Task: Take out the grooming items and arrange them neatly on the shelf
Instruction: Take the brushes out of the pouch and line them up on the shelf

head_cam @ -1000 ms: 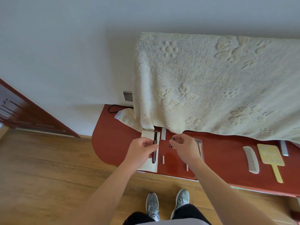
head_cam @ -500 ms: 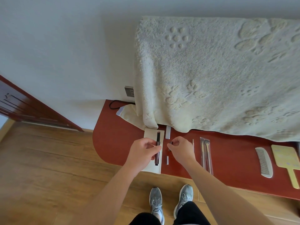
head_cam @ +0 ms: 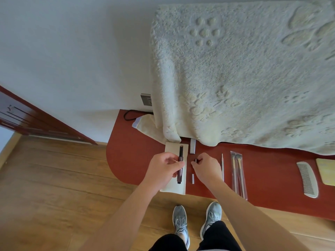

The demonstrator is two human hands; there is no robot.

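Observation:
My left hand (head_cam: 164,169) pinches a dark slim pen-like stick (head_cam: 180,164) upright over a cream pouch (head_cam: 176,185) lying on the red shelf (head_cam: 130,156). My right hand (head_cam: 205,168) pinches a small dark item (head_cam: 195,160) just right of the stick. A grey case (head_cam: 192,146), a short grey piece (head_cam: 192,178), a thin metal tool (head_cam: 222,167), two brushes in a clear sleeve (head_cam: 238,174), a grey comb (head_cam: 307,179) and a yellow hand mirror (head_cam: 326,171) lie along the shelf to the right.
A cream fluffy blanket (head_cam: 244,78) hangs over the back of the shelf. A wall socket (head_cam: 146,99) with a black cable (head_cam: 129,115) sits at the shelf's left end. A red door (head_cam: 27,118) stands left. My shoes (head_cam: 197,220) are on the wooden floor.
The view has shifted left, so the comb and mirror slid toward the right edge. My right hand moved left off the brushes and thin tool; my left hand keeps holding the stick.

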